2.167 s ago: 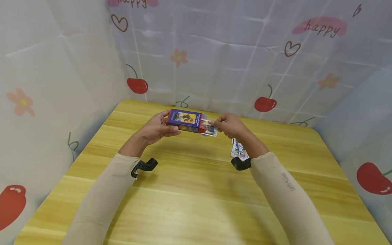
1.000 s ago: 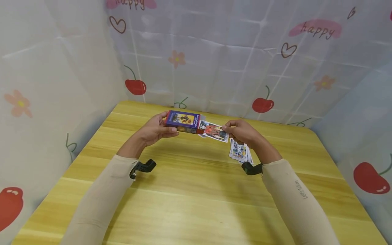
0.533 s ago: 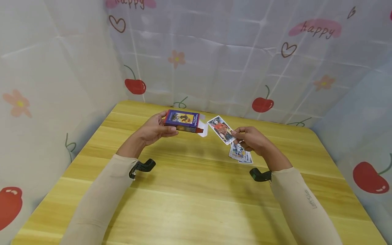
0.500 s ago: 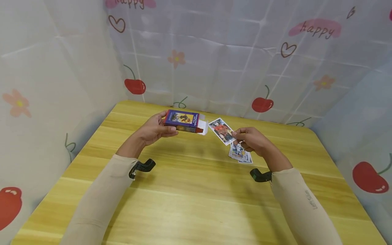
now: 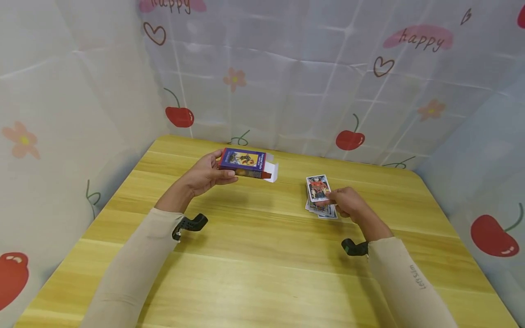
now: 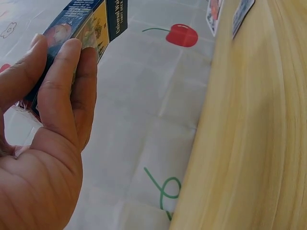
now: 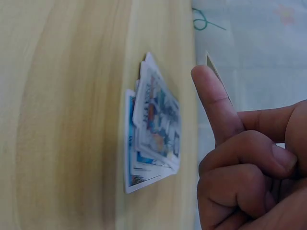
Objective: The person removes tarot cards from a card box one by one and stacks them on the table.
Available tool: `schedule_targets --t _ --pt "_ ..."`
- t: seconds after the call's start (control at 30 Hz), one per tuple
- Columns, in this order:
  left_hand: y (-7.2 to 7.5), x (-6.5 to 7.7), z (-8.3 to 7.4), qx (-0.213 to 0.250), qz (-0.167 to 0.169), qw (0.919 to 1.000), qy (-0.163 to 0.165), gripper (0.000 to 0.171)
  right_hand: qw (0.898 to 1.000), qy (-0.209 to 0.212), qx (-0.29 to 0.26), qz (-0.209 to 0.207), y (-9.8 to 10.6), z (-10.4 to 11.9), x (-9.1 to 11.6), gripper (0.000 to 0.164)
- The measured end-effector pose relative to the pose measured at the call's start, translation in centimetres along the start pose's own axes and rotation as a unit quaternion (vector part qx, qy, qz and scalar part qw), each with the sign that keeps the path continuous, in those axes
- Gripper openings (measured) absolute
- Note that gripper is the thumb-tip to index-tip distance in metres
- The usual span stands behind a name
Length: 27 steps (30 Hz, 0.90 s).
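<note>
My left hand [image 5: 206, 175] grips the closed end of a blue and red tarot card box [image 5: 245, 160], held above the table. The box's white flap [image 5: 271, 170] stands open on its right side. In the left wrist view, the thumb and fingers close around the box [image 6: 79, 24]. Between thumb and index finger, my right hand [image 5: 348, 203] pinches one tarot card [image 5: 318, 188], picture side up. That card overlaps a loose pile of tarot cards [image 5: 323, 211] in the head view. The right wrist view shows the pile [image 7: 156, 124] lying on the table, with the pinched card mostly hidden behind the index finger.
The light wooden table [image 5: 246, 264] runs back to a white curtain [image 5: 262, 91] printed with cherries, hearts and flowers. More curtain encloses the left and right sides. Black wrist mounts [image 5: 193, 224] stick out below both forearms.
My right hand has drawn a card out of the box's open end and carried it right and down over the pile, turning it more upright. The left hand keeps the box nearly still.
</note>
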<state>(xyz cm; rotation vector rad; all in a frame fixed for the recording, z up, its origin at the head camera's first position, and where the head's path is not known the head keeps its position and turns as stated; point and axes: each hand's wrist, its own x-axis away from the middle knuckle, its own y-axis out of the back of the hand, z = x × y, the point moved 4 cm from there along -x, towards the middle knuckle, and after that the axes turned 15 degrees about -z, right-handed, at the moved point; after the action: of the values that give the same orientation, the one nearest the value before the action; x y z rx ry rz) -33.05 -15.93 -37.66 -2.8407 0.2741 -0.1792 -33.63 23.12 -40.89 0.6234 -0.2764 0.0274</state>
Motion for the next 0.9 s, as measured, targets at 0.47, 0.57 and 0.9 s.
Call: schedule_targets --t 0.47,0.57,0.9 --pt "-0.1 0.0 0.1 -0.001 -0.003 1.0 0.004 0.081 0.985 0.02 0.151 -0.077 -0.8 -2.3 -1.2 0.03" --pt "0.0 0.0 0.1 0.0 -0.003 1.0 0.005 0.078 0.977 0.035 0.191 -0.09 -0.8 -2.2 -1.2 0.032" --pt "0.0 -0.1 0.1 -0.011 -0.007 0.9999 0.005 0.077 0.961 0.041 0.26 -0.083 -1.0 -2.3 -1.5 0.034"
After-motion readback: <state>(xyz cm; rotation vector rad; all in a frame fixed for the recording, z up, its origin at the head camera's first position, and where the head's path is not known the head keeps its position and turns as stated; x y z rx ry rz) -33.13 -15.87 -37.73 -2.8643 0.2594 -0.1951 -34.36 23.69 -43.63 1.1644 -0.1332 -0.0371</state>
